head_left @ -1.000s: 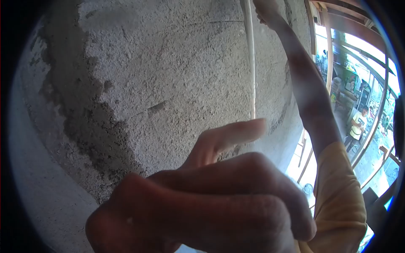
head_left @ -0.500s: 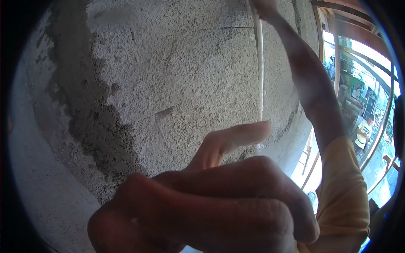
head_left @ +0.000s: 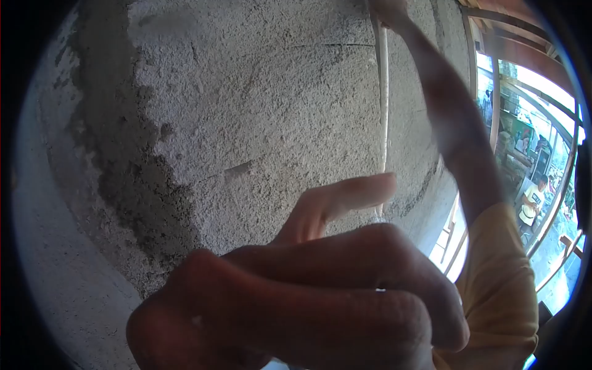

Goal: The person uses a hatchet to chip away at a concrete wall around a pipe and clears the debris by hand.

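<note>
My left hand fills the lower foreground, close to the camera. Its lower fingers are curled in, while an upper finger stretches to the right, overlapping the lower part of a long pale strip. Whatever the curled fingers hold, if anything, is hidden. At the top edge, partly cut off and blurred, my right hand is closed at the strip's upper end, with the arm raised. The strip runs nearly upright along a rough grey plastered wall.
A darker, smoother cement band runs down the wall's left side. To the right are wooden framing and a bright opening, where a person in a light shirt stands in the distance.
The view has shifted slightly, so the wall and strip appear a little lower and further right. Both hands keep nearly the same pose.
</note>
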`<action>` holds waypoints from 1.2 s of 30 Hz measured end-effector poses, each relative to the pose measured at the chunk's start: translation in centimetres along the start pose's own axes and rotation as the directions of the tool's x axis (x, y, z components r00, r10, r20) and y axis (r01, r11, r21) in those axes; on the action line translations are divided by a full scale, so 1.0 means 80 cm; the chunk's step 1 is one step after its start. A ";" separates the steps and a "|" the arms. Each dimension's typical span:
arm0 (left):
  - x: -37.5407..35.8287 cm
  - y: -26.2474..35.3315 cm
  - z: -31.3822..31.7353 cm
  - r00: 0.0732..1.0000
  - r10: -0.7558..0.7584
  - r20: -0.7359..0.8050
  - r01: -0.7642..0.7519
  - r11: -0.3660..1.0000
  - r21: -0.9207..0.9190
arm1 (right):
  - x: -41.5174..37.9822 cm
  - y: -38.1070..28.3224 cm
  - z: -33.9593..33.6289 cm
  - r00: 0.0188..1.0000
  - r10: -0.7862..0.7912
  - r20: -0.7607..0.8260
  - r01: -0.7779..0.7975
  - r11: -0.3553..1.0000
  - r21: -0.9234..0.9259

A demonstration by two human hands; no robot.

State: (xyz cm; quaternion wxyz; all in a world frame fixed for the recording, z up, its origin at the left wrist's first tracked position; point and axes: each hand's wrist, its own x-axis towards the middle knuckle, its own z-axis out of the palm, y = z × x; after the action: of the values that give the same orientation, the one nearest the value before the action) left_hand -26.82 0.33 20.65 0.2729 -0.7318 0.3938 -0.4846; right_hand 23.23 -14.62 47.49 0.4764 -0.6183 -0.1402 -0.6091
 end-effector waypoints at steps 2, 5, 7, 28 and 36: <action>-0.001 0.003 0.001 1.000 -0.001 -0.015 0.001 1.000 -0.007 | -0.043 -0.084 -0.102 0.982 0.142 0.123 -0.159 0.977 0.143; -0.002 0.007 0.005 1.000 0.001 -0.017 -0.001 0.999 -0.037 | -0.065 -0.046 -0.106 0.997 -0.052 0.055 0.044 0.989 0.141; -0.005 0.009 0.004 1.000 0.001 -0.031 -0.003 0.998 -0.061 | -0.035 0.044 -0.015 0.971 -0.214 -0.108 0.197 0.968 -0.154; -0.032 0.010 -0.011 0.999 -0.018 -0.047 0.007 0.978 -0.208 | -0.138 -0.031 -0.121 0.999 -0.038 -0.025 0.039 0.997 0.068; -0.032 0.014 -0.016 0.999 -0.016 -0.042 0.004 0.963 -0.269 | -0.167 -0.017 -0.124 1.000 -0.023 -0.006 0.023 1.000 0.015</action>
State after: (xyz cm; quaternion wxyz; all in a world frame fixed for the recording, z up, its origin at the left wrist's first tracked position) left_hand -28.89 1.82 18.98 0.1601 -0.7532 0.4581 -0.4442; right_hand 13.17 -16.06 34.26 0.4746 -0.6111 -0.1504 -0.6154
